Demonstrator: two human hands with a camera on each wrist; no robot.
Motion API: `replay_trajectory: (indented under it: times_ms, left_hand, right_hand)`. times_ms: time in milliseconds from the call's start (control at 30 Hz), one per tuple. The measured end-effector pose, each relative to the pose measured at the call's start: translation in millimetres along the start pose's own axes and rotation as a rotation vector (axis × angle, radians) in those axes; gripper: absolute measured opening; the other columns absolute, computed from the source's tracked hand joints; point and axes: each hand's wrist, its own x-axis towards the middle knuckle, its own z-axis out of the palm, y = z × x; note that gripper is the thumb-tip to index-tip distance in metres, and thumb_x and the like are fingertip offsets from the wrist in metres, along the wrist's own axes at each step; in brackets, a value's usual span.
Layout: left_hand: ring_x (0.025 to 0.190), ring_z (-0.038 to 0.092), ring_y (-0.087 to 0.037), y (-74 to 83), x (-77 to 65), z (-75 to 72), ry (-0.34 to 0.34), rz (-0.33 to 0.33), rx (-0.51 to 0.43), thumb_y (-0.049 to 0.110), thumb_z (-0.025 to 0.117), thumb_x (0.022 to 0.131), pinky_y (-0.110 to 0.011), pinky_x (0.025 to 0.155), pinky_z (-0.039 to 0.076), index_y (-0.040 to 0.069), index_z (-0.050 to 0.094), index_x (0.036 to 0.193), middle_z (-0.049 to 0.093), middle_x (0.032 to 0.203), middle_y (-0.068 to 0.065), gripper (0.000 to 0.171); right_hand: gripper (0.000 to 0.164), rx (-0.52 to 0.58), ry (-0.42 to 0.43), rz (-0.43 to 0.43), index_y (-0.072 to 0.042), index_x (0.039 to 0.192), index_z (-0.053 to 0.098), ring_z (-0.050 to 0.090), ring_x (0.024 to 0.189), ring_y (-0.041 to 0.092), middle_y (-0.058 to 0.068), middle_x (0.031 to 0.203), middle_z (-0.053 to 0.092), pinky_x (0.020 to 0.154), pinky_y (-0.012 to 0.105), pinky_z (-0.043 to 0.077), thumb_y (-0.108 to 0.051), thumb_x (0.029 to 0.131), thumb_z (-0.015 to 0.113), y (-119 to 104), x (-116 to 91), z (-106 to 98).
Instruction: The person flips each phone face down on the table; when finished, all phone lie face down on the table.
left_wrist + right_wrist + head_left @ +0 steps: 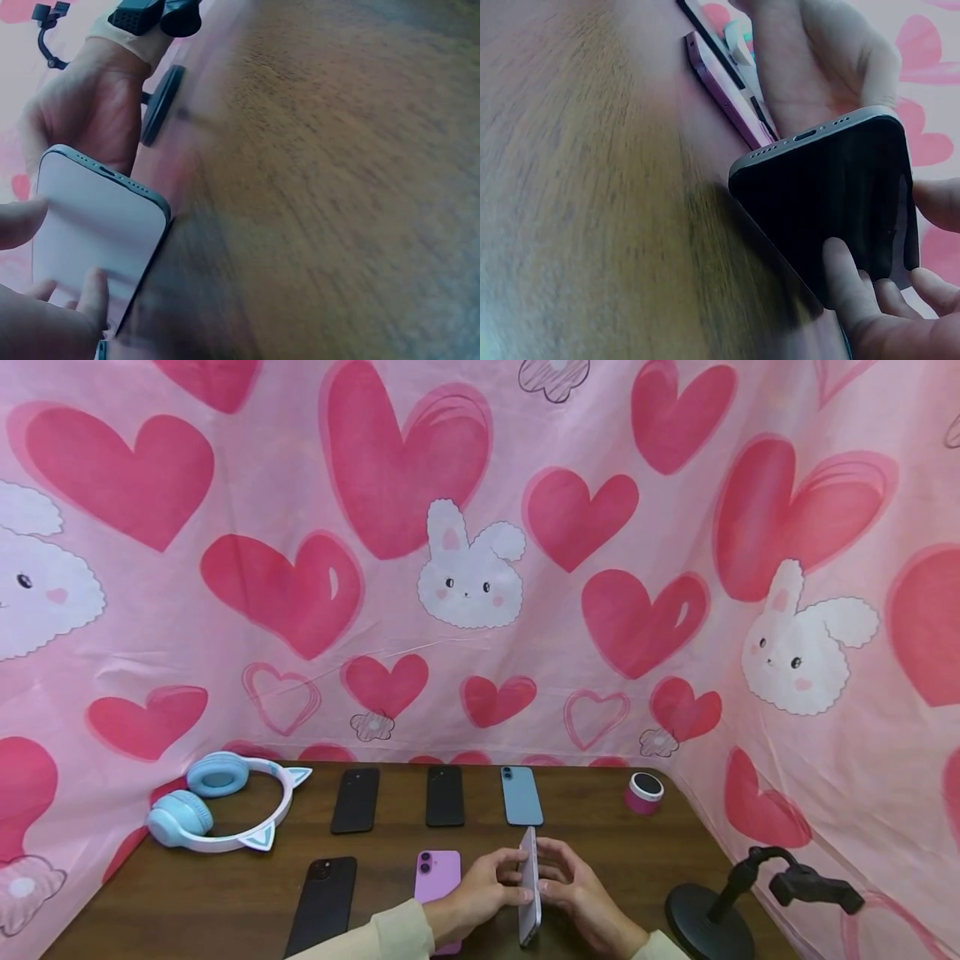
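A pale smartphone stands on edge between both hands, seen almost side-on in the head view. My left hand holds it from the left, its fingers against the plain pale back in the left wrist view. From the right my right hand grips it, fingertips lying on the dark screen in the right wrist view. The phone's charging-port end faces the wrist cameras. Whether its lower edge touches the table is unclear. A purple phone lies beside the left hand, partly covered by the forearm.
Along the back lie two black phones and a blue phone. Another black phone lies front left. Blue cat-ear headphones sit at left, a pink-and-white round gadget and a black stand at right.
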Motion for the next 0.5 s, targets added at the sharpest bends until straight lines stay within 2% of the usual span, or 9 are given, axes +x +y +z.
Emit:
replay_trajectory:
  times_ms: [100,233,500]
  left_hand:
    - [0.117,0.059,-0.027,-0.5,0.0,-0.9,-0.004,-0.050,0.034,0.002,0.074,0.088,-0.053,0.100,0.050,0.007,0.060,0.136,0.060,0.135,-0.013,0.051]
    - [0.114,0.056,-0.027,-0.7,-0.3,-2.4,0.003,-0.083,0.085,0.002,0.074,0.087,-0.054,0.098,0.049,0.008,0.062,0.134,0.060,0.129,-0.014,0.049]
    - [0.110,0.056,-0.027,-3.0,-1.8,-2.4,0.039,-0.074,0.086,0.002,0.075,0.083,-0.049,0.093,0.051,0.006,0.064,0.131,0.062,0.120,-0.016,0.050]
  right_hand:
    - [0.070,0.003,-0.001,-0.001,0.002,0.156,0.021,0.048,0.137,0.027,0.029,0.161,0.024,0.103,0.037,0.052,-0.014,0.099,0.059,-0.1,-1.3,-3.6]
    - [0.072,-0.008,0.016,-0.016,0.004,0.157,0.019,0.047,0.138,0.029,0.032,0.160,0.024,0.104,0.036,0.051,-0.011,0.099,0.059,0.6,-3.1,-8.4]
    - [0.069,-0.067,0.136,-0.025,0.006,0.153,0.032,0.055,0.132,0.032,0.034,0.157,0.033,0.100,0.035,0.052,-0.002,0.092,0.064,3.8,-5.9,-10.4]
